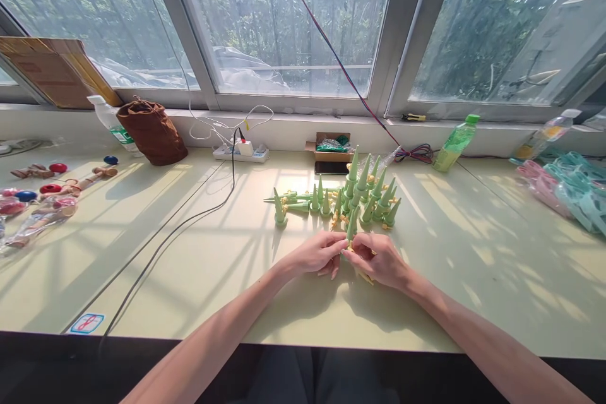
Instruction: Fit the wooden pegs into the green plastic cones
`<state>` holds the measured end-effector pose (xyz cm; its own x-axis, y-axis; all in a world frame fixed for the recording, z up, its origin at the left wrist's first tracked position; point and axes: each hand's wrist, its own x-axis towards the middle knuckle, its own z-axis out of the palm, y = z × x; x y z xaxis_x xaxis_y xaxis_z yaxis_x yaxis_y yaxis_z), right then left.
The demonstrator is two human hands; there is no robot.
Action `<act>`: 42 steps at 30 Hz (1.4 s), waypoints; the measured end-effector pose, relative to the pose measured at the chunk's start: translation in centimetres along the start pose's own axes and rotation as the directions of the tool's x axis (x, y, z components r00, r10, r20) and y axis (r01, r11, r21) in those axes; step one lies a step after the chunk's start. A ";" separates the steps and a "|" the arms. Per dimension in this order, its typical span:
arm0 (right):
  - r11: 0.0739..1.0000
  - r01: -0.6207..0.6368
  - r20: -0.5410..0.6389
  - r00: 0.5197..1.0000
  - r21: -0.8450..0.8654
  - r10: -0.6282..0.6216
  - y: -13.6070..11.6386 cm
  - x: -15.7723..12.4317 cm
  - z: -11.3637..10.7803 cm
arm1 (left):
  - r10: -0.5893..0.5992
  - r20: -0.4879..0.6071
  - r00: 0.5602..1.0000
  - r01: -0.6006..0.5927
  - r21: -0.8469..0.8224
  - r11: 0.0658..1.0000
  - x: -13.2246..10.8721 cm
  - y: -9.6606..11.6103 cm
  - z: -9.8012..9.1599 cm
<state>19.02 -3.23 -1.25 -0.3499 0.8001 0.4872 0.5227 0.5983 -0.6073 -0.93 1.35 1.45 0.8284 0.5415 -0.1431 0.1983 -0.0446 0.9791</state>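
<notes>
My left hand [318, 254] and my right hand [379, 260] meet at the table's middle, both pinched on one green cone-shaped piece [351, 225] that points upward between the fingertips. A small yellow part [365, 278] peeks out under my right hand. Just beyond stands a cluster of several upright green cones [369, 196], with a few more lying flat to the left [288, 199] and small yellow bits among them.
A pale table [199, 252] runs under a window. Power strip [240, 151] with cables, brown bag [151, 131], small cardboard box [332, 146], green bottle [455, 142], wooden toys with red and blue balls [52, 186] at left, teal and pink packets [568, 189] at right.
</notes>
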 end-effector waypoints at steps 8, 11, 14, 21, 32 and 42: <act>1.000 -0.008 0.021 1.000 -0.011 0.008 -0.1 0.2 0.1 | -0.007 0.019 1.000 0.007 0.024 1.000 0.2 -0.4 -0.2; 1.000 -0.014 0.030 0.999 -0.010 0.014 -0.1 0.2 0.1 | -0.010 0.023 1.000 0.010 0.028 1.000 0.2 -0.4 -0.3; 1.000 -0.017 0.036 0.999 -0.010 0.017 -0.2 0.2 0.1 | -0.011 0.014 1.000 0.010 0.025 1.000 0.1 -0.4 -0.2; 0.999 0.005 0.013 1.000 -0.040 -0.004 -0.3 0.3 -0.2 | 0.043 -0.079 0.996 -0.038 0.062 0.997 0.0 0.0 0.0; 0.994 0.001 0.027 1.000 -0.114 0.002 0.8 0.3 -0.3 | 0.257 -0.318 0.912 -0.149 0.327 0.933 0.2 0.2 0.0; 0.994 -0.062 -0.086 0.995 -0.086 0.054 0.8 0.5 -0.7 | 0.359 -0.483 0.798 -0.127 0.448 0.885 0.4 -0.1 -0.1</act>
<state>19.84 -2.37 -1.02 -0.2531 0.8249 0.5054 0.6081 0.5420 -0.5801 -0.63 1.67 1.26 0.4793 0.8222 0.3071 0.3049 -0.4841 0.8202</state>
